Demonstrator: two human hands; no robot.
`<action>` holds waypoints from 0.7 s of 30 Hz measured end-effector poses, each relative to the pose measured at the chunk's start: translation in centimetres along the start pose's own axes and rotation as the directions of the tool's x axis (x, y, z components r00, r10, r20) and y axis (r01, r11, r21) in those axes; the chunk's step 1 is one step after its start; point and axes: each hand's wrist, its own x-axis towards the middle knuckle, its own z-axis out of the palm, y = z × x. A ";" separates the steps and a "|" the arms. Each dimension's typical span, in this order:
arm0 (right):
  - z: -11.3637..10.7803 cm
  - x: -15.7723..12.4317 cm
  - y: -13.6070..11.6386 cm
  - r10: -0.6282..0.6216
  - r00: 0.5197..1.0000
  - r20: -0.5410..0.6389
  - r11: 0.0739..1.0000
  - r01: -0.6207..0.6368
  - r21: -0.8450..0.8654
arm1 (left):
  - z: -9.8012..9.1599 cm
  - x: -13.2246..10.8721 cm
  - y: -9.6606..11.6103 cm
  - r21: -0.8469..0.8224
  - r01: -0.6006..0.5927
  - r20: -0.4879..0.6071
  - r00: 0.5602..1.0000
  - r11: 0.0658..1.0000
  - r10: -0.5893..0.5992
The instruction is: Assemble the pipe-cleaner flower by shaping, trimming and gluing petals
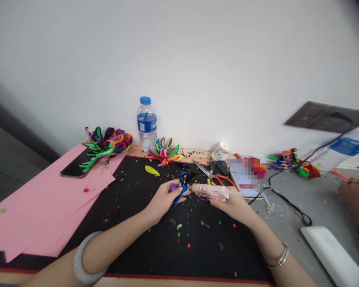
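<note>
Above the black mat (203,255), my left hand (164,199) pinches a small craft figure made of blue, black and purple pipe cleaners (184,186). A pale pink glue gun (211,192) is gripped in my right hand (235,205), its nozzle pointing left. The nozzle tip is at the right side of the figure; whether it touches cannot be made out. A small red light glows on the gun. Just behind lie scissors (203,169) and orange-handled pliers (225,180), and a yellow bent piece (152,170) rests on the mat.
Pink sheets (48,211) and a dark phone (74,167) lie at left. Pipe-cleaner bundles (166,149), a water bottle (147,123) and a paper cup (220,151) line the wall. A black cable (290,203) crosses at right, near another person's hand (354,193) and a white box (332,255).
</note>
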 end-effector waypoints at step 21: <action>-0.3 0.2 -0.2 -0.034 0.999 0.018 0.996 0.033 0.084 | 0.1 -0.2 0.3 0.004 0.005 -0.002 1.000 1.000 -0.005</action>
